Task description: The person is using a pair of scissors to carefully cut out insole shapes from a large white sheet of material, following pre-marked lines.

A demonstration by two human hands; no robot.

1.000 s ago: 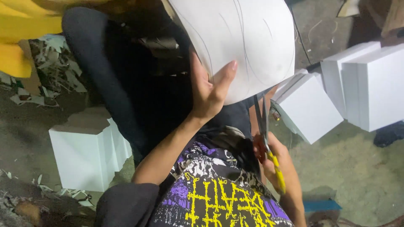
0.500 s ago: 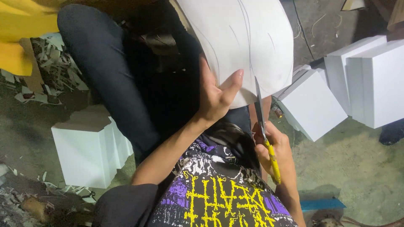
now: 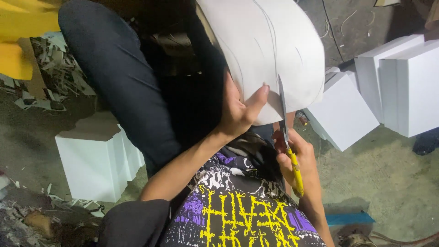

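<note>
- Standing to the upper right in the head view are two white rectangular boxes (image 3: 402, 82), side by side and touching; a third white box (image 3: 343, 112) is lying tilted just below and left of them on the concrete floor (image 3: 388, 183).
- Sitting at lower left is a white stepped block (image 3: 98, 155), with paper scraps (image 3: 55, 77) lying beyond it near a yellow sheet (image 3: 20, 32); a blue strip (image 3: 350, 217) is showing at lower right.
- Comparing with the earlier frames: the white sheet (image 3: 270, 45) is now sitting lower and closer to the body, the scissors (image 3: 288, 142) are reaching further up so the blade tip is overlapping the sheet's lower edge, and the left thumb is now lying flatter along that edge.
- Gripping: the left hand (image 3: 238, 112) is holding the white sheet's lower edge, thumb on the near face, fingers hidden behind it.
- Gripping: the right hand (image 3: 297, 160) is closing around the yellow handles of the scissors; blades are appearing nearly together, pointing up at the sheet.
- Locating: the white sheet is hanging at top centre, above the lap and beside the dark trouser leg (image 3: 119, 87).
</note>
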